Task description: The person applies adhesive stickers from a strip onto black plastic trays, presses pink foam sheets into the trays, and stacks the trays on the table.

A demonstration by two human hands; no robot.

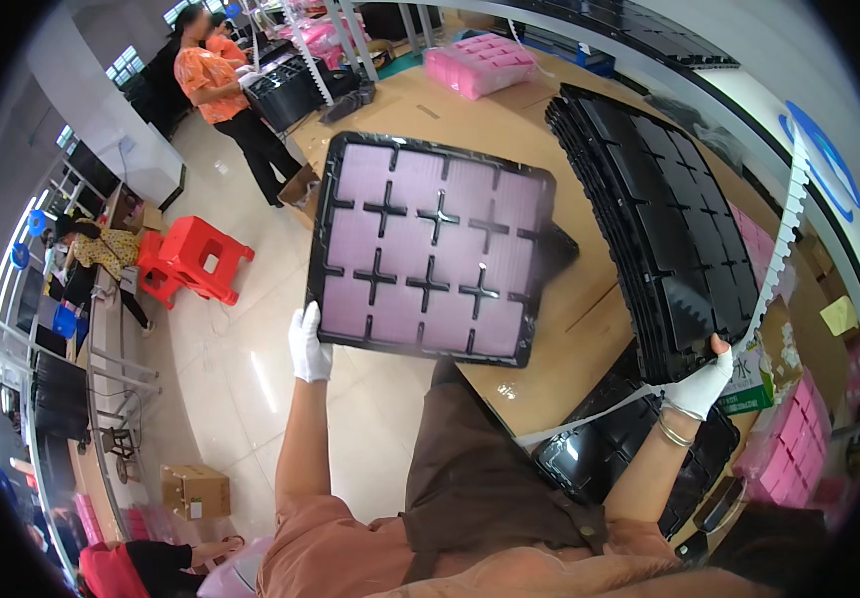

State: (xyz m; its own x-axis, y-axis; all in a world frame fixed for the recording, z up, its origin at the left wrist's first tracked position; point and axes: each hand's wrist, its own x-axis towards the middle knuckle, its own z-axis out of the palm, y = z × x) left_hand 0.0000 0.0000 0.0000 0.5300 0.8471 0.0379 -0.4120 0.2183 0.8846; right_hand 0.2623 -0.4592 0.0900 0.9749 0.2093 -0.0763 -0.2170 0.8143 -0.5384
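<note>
Black tray (pixel 430 284) extends up and right from left grip (pixel 309 349).

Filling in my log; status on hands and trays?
Left hand holds pink-and-black tray. Right hand on black tray stack. White toothed strip close beside stack.

A factory workshop: black plastic trays (pixel 654 214) stacked at two o'clock, a plastic-wrapped pink pack (pixel 480 65) on the table (pixel 495 127) at twelve, an orange-shirted worker (pixel 208 80) between ten and eleven, red stools (pixel 206 261) at nine.
</note>
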